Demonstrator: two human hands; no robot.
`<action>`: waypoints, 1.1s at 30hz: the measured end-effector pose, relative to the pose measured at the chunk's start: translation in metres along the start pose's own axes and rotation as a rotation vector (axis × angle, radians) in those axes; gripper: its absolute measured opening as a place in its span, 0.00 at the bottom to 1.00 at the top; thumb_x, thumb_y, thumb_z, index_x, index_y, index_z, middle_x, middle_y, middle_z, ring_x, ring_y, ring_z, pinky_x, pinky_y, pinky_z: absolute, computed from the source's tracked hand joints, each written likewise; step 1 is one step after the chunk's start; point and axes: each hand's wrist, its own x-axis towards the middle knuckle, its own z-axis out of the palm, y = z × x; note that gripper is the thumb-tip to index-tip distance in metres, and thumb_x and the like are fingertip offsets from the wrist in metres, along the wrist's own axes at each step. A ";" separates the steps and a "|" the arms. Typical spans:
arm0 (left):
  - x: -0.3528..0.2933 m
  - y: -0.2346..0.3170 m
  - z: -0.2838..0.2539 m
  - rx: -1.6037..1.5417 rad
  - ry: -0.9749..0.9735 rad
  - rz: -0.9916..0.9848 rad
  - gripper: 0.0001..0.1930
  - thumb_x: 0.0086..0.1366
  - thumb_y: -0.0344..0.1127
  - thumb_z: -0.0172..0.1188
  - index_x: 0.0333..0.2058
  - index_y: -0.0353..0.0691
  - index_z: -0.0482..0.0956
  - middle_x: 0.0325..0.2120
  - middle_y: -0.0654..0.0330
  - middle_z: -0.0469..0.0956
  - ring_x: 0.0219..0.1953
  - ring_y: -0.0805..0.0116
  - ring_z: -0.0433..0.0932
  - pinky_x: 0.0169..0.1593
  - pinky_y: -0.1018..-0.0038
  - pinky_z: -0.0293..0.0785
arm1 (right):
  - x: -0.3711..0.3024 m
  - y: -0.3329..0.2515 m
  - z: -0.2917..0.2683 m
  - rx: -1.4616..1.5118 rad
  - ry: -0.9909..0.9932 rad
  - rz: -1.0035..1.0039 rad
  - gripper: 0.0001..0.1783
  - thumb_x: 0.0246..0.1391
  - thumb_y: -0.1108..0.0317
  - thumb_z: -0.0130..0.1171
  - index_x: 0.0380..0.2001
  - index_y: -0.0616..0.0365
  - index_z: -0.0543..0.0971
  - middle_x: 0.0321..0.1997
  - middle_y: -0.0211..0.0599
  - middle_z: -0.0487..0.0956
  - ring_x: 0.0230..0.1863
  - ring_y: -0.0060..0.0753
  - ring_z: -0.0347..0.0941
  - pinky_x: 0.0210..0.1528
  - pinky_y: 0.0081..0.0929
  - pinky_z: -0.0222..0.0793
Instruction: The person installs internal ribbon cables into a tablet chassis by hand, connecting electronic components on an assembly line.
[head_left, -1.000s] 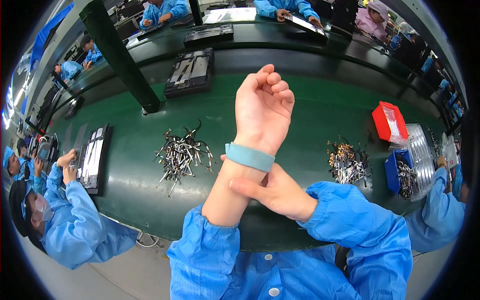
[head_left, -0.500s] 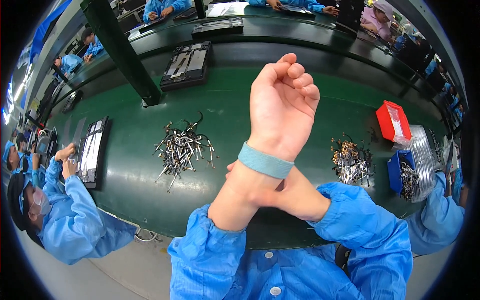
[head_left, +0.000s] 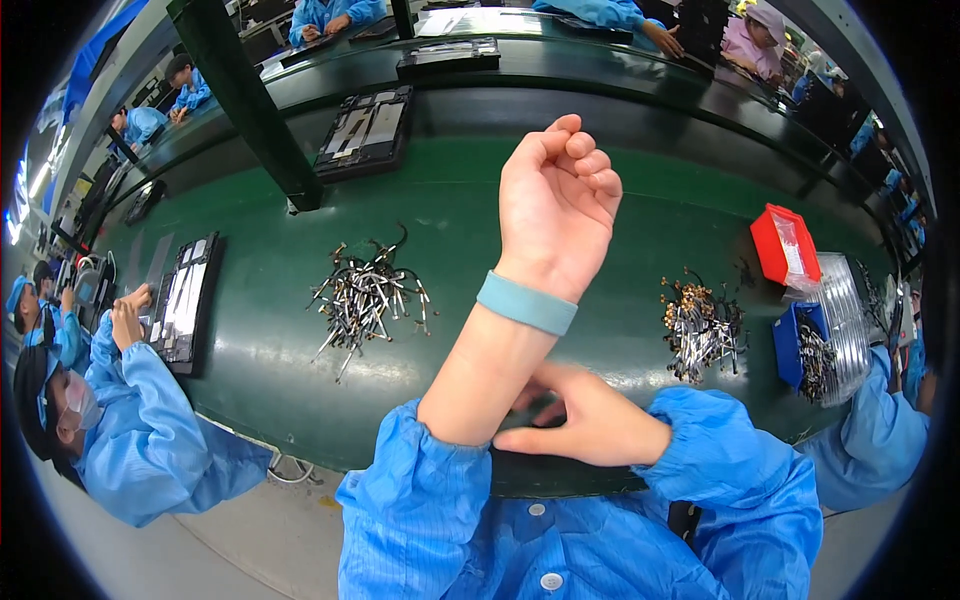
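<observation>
Green workbench [head_left: 260, 330], with left heap [head_left: 366, 300] and right heap [head_left: 698, 335] of small parts. Around the left forearm [head_left: 482, 375], at the wrist, teal wristband [head_left: 527, 303]; left hand [head_left: 556, 215] loosely curled, palm bare. Right hand [head_left: 597, 425], clasped there a moment ago, now loosened, thumb and fingers spread, leaving wristband ungripped; contact behind forearm impossible to tell.

Green post [head_left: 245, 105]: thick, slanting in view
Bench [head_left: 260, 300]: glossy green, around the green post's foot
Dark strip [head_left: 460, 122]: beyond the green post's foot
Floor [head_left: 230, 555]: pale grey, below the green post
Lights [head_left: 38, 186]: white, far left
</observation>
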 end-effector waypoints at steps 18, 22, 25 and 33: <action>-0.022 -0.030 -0.059 1.026 0.181 -0.144 0.06 0.67 0.34 0.49 0.37 0.41 0.73 0.23 0.68 0.68 0.25 0.78 0.66 0.28 0.81 0.64 | -0.012 -0.012 0.002 -0.791 0.331 -0.545 0.09 0.55 0.62 0.59 0.34 0.55 0.75 0.30 0.34 0.76 0.28 0.39 0.77 0.25 0.33 0.73; -0.024 -0.046 -0.056 1.009 0.104 -0.216 0.07 0.67 0.34 0.50 0.39 0.40 0.75 0.23 0.68 0.71 0.26 0.78 0.68 0.30 0.81 0.65 | -0.033 0.021 0.013 -0.870 0.197 -0.492 0.09 0.54 0.61 0.59 0.32 0.53 0.73 0.28 0.31 0.73 0.27 0.32 0.77 0.23 0.30 0.71; -0.022 -0.044 -0.068 0.526 0.118 -0.355 0.08 0.67 0.35 0.51 0.40 0.39 0.75 0.25 0.67 0.72 0.26 0.76 0.68 0.31 0.78 0.66 | -0.039 0.022 0.011 -0.890 0.306 -0.462 0.08 0.53 0.63 0.60 0.31 0.53 0.73 0.27 0.30 0.72 0.27 0.31 0.76 0.23 0.29 0.71; -0.075 -0.058 -0.061 2.306 -0.753 0.279 0.06 0.52 0.25 0.57 0.32 0.38 0.75 0.27 0.57 0.76 0.32 0.55 0.75 0.36 0.62 0.73 | -0.130 -0.036 -0.122 -0.581 0.481 -0.143 0.07 0.55 0.73 0.60 0.38 0.59 0.81 0.31 0.33 0.81 0.31 0.26 0.79 0.31 0.23 0.74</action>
